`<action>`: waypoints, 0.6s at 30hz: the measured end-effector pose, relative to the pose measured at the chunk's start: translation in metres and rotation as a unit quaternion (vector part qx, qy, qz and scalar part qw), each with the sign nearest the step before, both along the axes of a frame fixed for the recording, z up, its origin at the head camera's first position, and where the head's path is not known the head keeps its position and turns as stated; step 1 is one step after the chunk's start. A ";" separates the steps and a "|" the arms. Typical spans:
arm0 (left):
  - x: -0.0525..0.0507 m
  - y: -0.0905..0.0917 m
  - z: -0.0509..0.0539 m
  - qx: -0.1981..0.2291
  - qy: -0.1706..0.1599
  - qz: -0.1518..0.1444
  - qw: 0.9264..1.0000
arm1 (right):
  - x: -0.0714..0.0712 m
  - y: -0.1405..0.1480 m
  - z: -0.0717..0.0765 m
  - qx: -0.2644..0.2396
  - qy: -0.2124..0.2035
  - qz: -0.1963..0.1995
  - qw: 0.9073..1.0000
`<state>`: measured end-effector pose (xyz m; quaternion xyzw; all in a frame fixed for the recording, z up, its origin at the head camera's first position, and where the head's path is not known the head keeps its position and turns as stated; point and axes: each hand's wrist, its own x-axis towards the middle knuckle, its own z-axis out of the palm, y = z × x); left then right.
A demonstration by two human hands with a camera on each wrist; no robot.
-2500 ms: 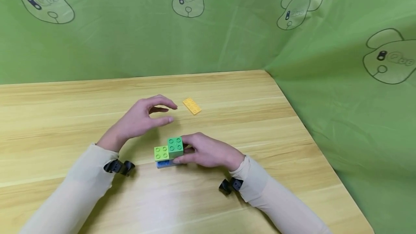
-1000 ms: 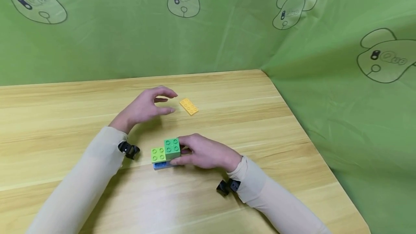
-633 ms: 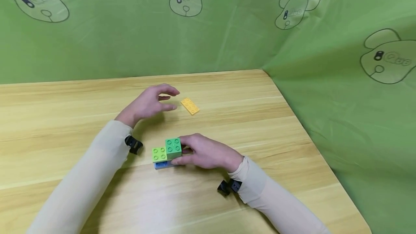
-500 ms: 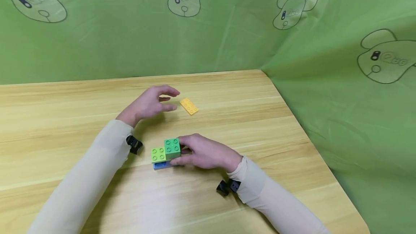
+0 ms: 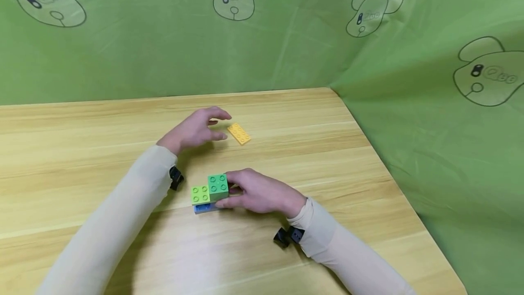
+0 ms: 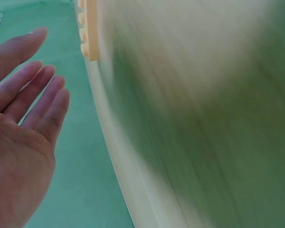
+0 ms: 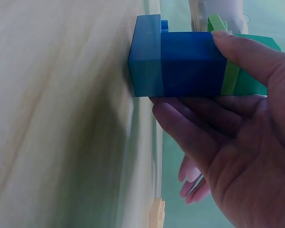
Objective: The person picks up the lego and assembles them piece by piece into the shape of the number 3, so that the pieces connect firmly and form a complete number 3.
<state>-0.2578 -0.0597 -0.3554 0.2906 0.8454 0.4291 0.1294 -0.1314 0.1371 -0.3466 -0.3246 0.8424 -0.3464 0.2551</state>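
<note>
My right hand [image 5: 262,190] grips a stack of toy building bricks between thumb and fingers. From the top, the stack has a green brick [image 5: 218,187], a longer lime plate [image 5: 200,194], a dark blue brick [image 7: 192,64] and a lighter blue brick [image 7: 146,57] at the bottom. Lime and lower blue pieces stick out to the left. Farther back, my left hand [image 5: 194,130] hovers with fingers apart and nothing in them. Just right of its fingertips a flat yellow-orange brick plate [image 5: 239,134] lies studs up, untouched. In the left wrist view, this plate [image 6: 91,33] shows edge-on.
A wood-grain table [image 5: 327,163] carries the bricks. Behind it and along its right side hangs a green cloth [image 5: 163,49] printed with cartoon heads. Each wrist wears a small black camera, such as the one on the right wrist [image 5: 288,236].
My left hand has moved away from me and to the right, its fingertips now close to the yellow-orange plate. My right hand and the brick stack have stayed in place.
</note>
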 end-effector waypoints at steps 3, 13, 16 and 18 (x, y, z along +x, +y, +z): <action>-0.004 0.003 -0.002 -0.025 0.000 -0.005 1.000 | 0.000 0.000 0.000 0.001 -0.002 0.000 1.000; -0.013 0.015 -0.002 -0.103 0.005 0.006 0.995 | 0.000 -0.001 0.000 0.001 -0.006 0.001 1.000; -0.014 0.020 -0.004 -0.115 0.005 -0.002 0.993 | 0.000 0.000 0.001 0.001 -0.003 0.003 1.000; -0.015 0.022 -0.005 -0.119 0.007 -0.009 0.993 | 0.000 0.000 0.001 0.000 -0.001 0.005 1.000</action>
